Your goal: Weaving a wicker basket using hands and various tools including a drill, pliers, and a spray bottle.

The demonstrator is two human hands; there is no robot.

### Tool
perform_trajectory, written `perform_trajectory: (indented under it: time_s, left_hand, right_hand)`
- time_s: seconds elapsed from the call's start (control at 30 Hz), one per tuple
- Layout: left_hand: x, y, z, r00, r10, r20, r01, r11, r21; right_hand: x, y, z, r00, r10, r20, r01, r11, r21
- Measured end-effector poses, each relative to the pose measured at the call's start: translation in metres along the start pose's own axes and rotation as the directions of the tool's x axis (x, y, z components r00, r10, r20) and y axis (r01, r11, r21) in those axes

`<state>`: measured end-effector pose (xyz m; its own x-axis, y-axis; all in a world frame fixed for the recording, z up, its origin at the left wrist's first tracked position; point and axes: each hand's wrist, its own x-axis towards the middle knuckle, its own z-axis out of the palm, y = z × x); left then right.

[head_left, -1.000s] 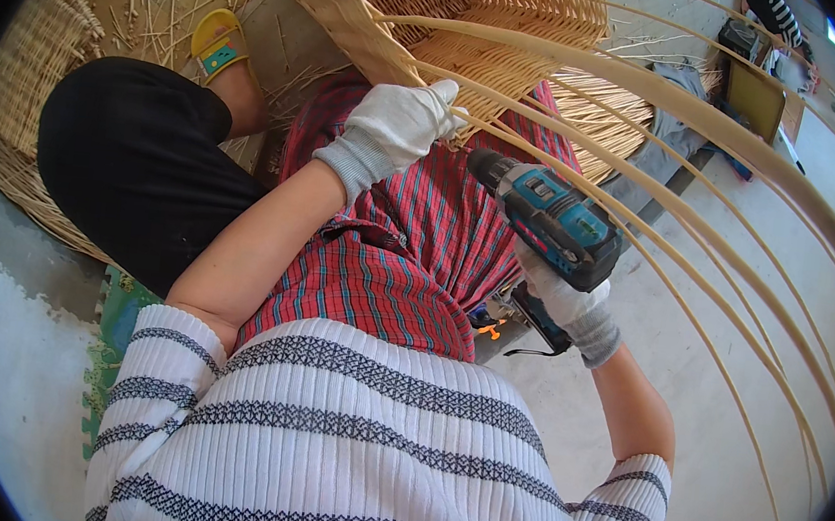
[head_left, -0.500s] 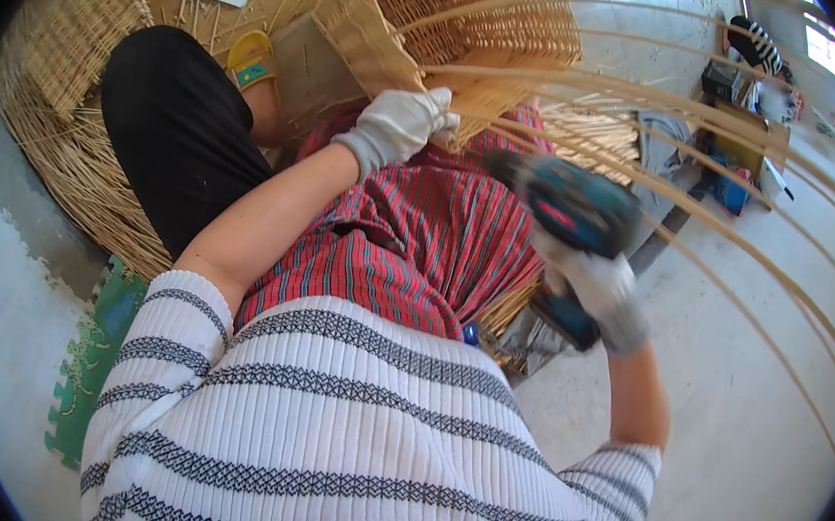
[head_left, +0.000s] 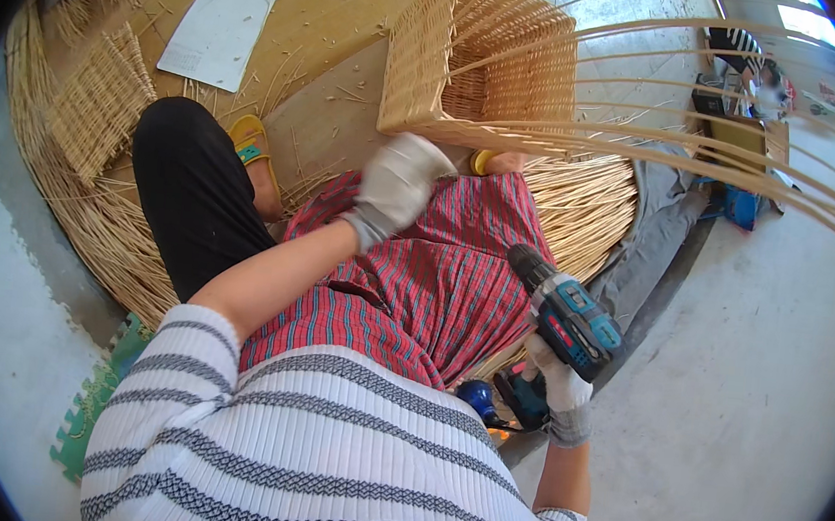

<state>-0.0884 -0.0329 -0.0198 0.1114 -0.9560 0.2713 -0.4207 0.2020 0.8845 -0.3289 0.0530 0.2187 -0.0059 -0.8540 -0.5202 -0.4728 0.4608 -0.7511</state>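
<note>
A woven wicker basket (head_left: 416, 65) lies tipped on its side at the upper middle, its opening toward the right. Long loose canes (head_left: 650, 140) reach out from its rim. Just below its near edge is my left hand (head_left: 400, 183) in a whitish glove. Motion smears its fingers, so whether they touch the basket is unclear. Gloved too, my right hand (head_left: 559, 380) is wrapped round the grip of a teal and black cordless drill (head_left: 572, 321). The drill's chuck points up and left, over the red striped cloth (head_left: 457, 264) on my lap, apart from the basket.
Cut canes (head_left: 584, 201) lie in a pile beyond my lap. At left are a flat woven panel (head_left: 101, 100) and more long canes (head_left: 81, 203). A white sheet (head_left: 224, 26) lies on the floor ahead. A person (head_left: 744, 56) and boxes (head_left: 737, 131) are at far right.
My right hand has drawn the drill back toward my body, away from the basket. The basket now appears farther up in view, and my left hand has come off its near corner, moving.
</note>
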Motion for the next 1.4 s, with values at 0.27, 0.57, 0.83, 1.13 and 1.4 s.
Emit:
perform_trajectory:
  time_s: [0.27, 0.57, 0.83, 1.13, 1.4]
  left_hand:
    - [0.118, -0.045, -0.002, 0.779, -0.615, 0.124, 0.603, 0.788, 0.127]
    - [0.013, -0.004, 0.016, 0.657, -0.717, 0.236, 0.726, 0.685, 0.059]
    - [-0.023, -0.028, 0.026, 0.681, -0.679, 0.275, 0.732, 0.649, -0.207]
    - [-0.029, -0.049, 0.039, 0.569, -0.688, 0.45, 0.822, 0.495, -0.282]
    - [-0.031, -0.052, 0.041, 0.595, -0.678, 0.432, 0.804, 0.502, -0.318]
  right_hand:
    - [0.002, 0.011, 0.026, 0.981, 0.039, 0.192, -0.055, 0.995, 0.078]
    - [-0.003, 0.001, 0.022, 0.981, -0.035, 0.193, 0.059, 0.991, -0.119]
    - [0.037, 0.001, 0.021, 0.968, -0.111, 0.224, 0.167, 0.954, -0.251]
    - [0.05, -0.009, 0.028, 0.975, 0.091, 0.203, -0.031, 0.959, -0.281]
    - [0.059, -0.008, 0.031, 0.97, 0.139, 0.2, -0.078, 0.955, -0.287]
